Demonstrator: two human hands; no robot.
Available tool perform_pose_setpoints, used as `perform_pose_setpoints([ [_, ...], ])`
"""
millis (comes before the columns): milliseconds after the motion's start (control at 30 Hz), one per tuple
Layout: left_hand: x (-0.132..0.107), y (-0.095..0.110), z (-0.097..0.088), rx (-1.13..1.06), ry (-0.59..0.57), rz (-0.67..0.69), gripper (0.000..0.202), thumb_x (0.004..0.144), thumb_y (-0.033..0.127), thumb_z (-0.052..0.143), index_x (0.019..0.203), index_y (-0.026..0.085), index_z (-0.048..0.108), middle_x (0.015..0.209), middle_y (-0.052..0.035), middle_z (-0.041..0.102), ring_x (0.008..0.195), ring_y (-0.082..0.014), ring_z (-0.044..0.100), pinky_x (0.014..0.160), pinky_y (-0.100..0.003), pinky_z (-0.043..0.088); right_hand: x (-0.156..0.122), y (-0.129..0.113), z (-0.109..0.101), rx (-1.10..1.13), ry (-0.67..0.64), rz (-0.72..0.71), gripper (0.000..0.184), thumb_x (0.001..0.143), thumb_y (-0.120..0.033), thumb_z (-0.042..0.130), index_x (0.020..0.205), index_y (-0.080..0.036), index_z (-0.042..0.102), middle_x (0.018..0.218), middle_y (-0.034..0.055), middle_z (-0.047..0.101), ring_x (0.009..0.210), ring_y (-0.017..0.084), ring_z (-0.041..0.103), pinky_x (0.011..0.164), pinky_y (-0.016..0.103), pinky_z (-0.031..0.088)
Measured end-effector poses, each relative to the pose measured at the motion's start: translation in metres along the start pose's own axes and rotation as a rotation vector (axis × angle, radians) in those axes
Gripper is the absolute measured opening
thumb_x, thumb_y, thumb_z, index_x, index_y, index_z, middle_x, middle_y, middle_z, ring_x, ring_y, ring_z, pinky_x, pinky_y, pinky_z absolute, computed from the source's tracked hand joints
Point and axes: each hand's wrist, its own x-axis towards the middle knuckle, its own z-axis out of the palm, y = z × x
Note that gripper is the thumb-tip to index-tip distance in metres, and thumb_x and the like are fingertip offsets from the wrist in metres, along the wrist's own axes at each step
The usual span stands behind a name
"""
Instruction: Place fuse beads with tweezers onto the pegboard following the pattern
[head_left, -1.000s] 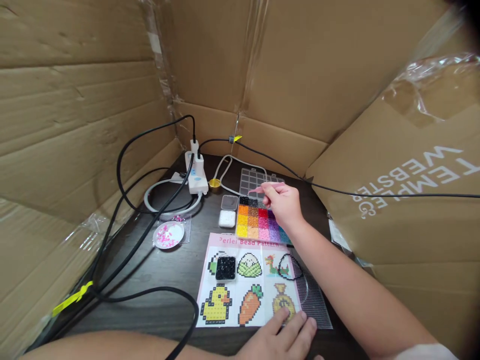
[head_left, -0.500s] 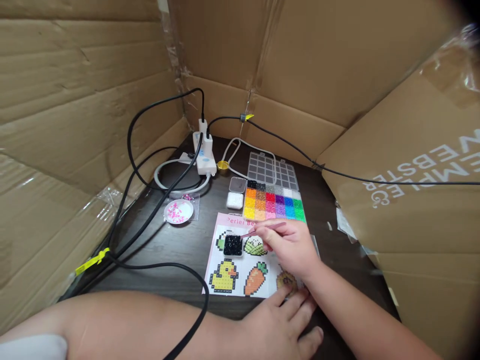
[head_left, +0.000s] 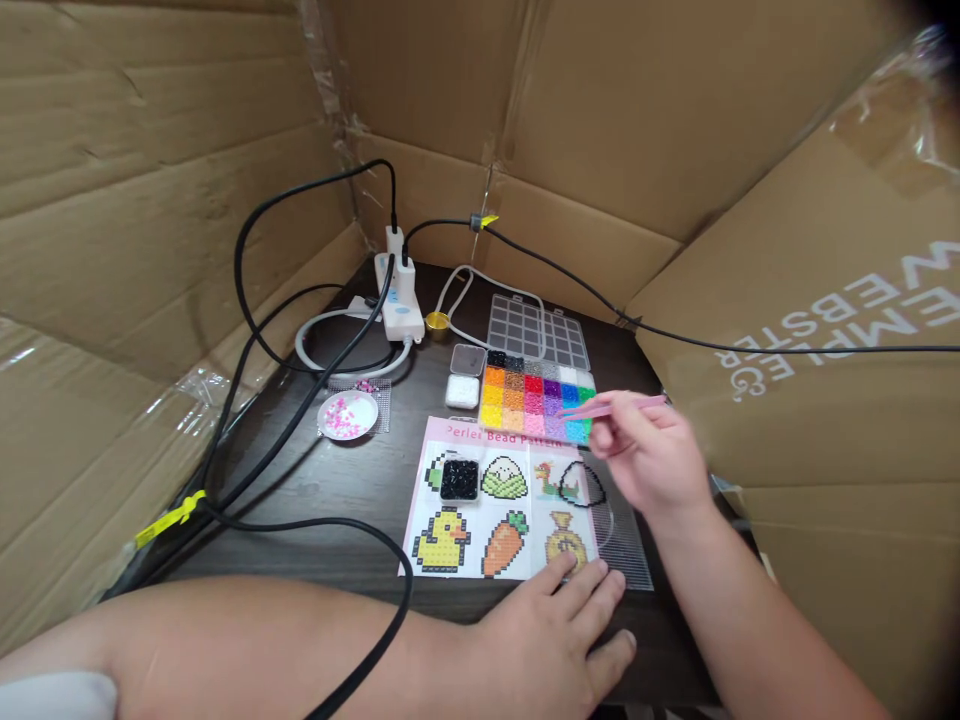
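My right hand (head_left: 651,452) is closed round pink tweezers (head_left: 634,403), whose tips point left over the bead case (head_left: 484,402) with its coloured compartments. Whether a bead sits in the tips is too small to tell. My left hand (head_left: 551,632) lies flat with fingers apart, its fingertips on the lower right of the bead pattern sheet (head_left: 435,432) and the edge of a clear pegboard (head_left: 634,555). A rounded outline of black beads (head_left: 592,504) lies on the pegboard. On the sheet's upper left stands an open box of black beads (head_left: 460,480).
A white dish (head_left: 330,428) of pink and white beads sits at left. A box of white beads (head_left: 462,392) is beside the case. Black cables (head_left: 330,528) loop past my left arm from a power strip (head_left: 403,315). Cardboard walls (head_left: 585,130) enclose the table.
My right hand has moved right and up with the tweezers, from the black bead box to over the bead case. The pegboard and bead outline now show. My left hand has stayed down.
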Motion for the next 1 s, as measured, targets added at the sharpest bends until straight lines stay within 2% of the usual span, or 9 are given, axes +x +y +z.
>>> perform_pose_setpoints([
  [167, 0.001, 0.0, -0.003, -0.039, -0.052, -0.01, 0.053, 0.092, 0.047, 0.055, 0.14, 0.025, 0.059, 0.155, -0.0156, 0.046, 0.143, -0.0312, 0.042, 0.116, -0.048, 0.027, 0.014, 0.011, -0.064, 0.144, 0.13, -0.019, 0.021, 0.087, -0.046, 0.071, 0.089, -0.026, 0.07, 0.066, -0.0021, 0.061, 0.045, 0.008, 0.045, 0.042, 0.023, 0.037],
  [267, 0.002, -0.001, -0.004, -0.068, -0.078, -0.011, 0.059, 0.089, 0.052, 0.059, 0.141, 0.025, 0.058, 0.158, -0.0168, 0.043, 0.145, -0.0323, 0.04, 0.116, -0.049, 0.027, 0.019, 0.025, -0.081, 0.227, 0.206, 0.033, 0.024, 0.08, -0.045, 0.078, 0.088, -0.024, 0.071, 0.065, -0.0025, 0.061, 0.044, 0.007, 0.043, 0.041, 0.022, 0.037],
  [400, 0.005, -0.006, -0.015, -0.11, -0.115, -0.002, 0.063, 0.092, 0.059, 0.054, 0.143, 0.022, 0.054, 0.158, -0.0207, 0.04, 0.145, -0.0334, 0.041, 0.115, -0.048, 0.029, 0.024, 0.04, -0.082, 0.372, 0.223, 0.148, 0.029, 0.07, -0.041, 0.086, 0.085, -0.021, 0.072, 0.065, -0.0021, 0.063, 0.046, 0.006, 0.045, 0.043, 0.021, 0.04],
  [500, 0.01, -0.012, -0.031, -0.148, -0.091, -0.029, 0.064, 0.098, 0.06, 0.042, 0.145, 0.017, 0.05, 0.156, -0.0236, 0.042, 0.143, -0.0339, 0.044, 0.115, -0.047, 0.031, 0.027, 0.046, -0.078, 0.379, 0.167, 0.15, 0.028, 0.075, -0.044, 0.083, 0.086, -0.022, 0.071, 0.065, -0.0022, 0.063, 0.047, 0.007, 0.047, 0.044, 0.021, 0.04],
  [567, 0.014, -0.017, -0.042, -0.182, -0.078, -0.037, 0.06, 0.1, 0.055, 0.041, 0.144, 0.015, 0.05, 0.154, -0.0234, 0.045, 0.14, -0.0348, 0.047, 0.115, -0.05, 0.033, 0.028, 0.049, -0.077, 0.366, 0.146, 0.147, 0.026, 0.078, -0.045, 0.08, 0.086, -0.022, 0.071, 0.065, -0.0023, 0.063, 0.046, 0.007, 0.046, 0.043, 0.022, 0.04],
  [667, 0.019, -0.025, -0.054, -0.195, -0.029, -0.093, 0.054, 0.1, 0.047, 0.044, 0.142, 0.015, 0.051, 0.154, -0.0226, 0.045, 0.139, -0.0362, 0.048, 0.114, -0.053, 0.036, 0.029, 0.05, -0.077, 0.392, 0.15, 0.154, 0.024, 0.08, -0.044, 0.078, 0.085, -0.022, 0.07, 0.064, -0.002, 0.062, 0.044, 0.007, 0.045, 0.043, 0.022, 0.04],
  [800, 0.024, -0.031, -0.063, -0.161, -0.015, 0.002, 0.052, 0.096, 0.042, 0.051, 0.14, 0.015, 0.052, 0.149, -0.023, 0.051, 0.134, -0.0411, 0.052, 0.105, -0.059, 0.046, 0.03, 0.047, -0.076, 0.474, 0.179, 0.168, 0.023, 0.078, -0.039, 0.08, 0.083, -0.018, 0.071, 0.061, -0.0012, 0.064, 0.043, 0.006, 0.046, 0.041, 0.02, 0.039],
  [933, 0.029, -0.038, -0.08, -0.11, 0.043, 0.028, 0.048, 0.094, 0.044, 0.055, 0.132, 0.014, 0.057, 0.138, -0.0206, 0.061, 0.126, -0.0409, 0.058, 0.1, -0.059, 0.051, 0.03, 0.044, -0.074, 0.519, 0.195, 0.181, 0.022, 0.079, -0.037, 0.079, 0.081, -0.017, 0.07, 0.059, -0.0007, 0.063, 0.04, 0.006, 0.045, 0.04, 0.02, 0.038],
  [1000, 0.032, -0.043, -0.089, -0.066, 0.086, 0.007, 0.052, 0.092, 0.047, 0.057, 0.131, 0.013, 0.058, 0.136, -0.0224, 0.061, 0.126, -0.042, 0.058, 0.099, -0.059, 0.053, 0.029, 0.043, -0.074, 0.535, 0.194, 0.189, 0.021, 0.08, -0.036, 0.077, 0.081, -0.017, 0.07, 0.059, -0.0007, 0.063, 0.04, 0.006, 0.046, 0.041, 0.02, 0.038],
])
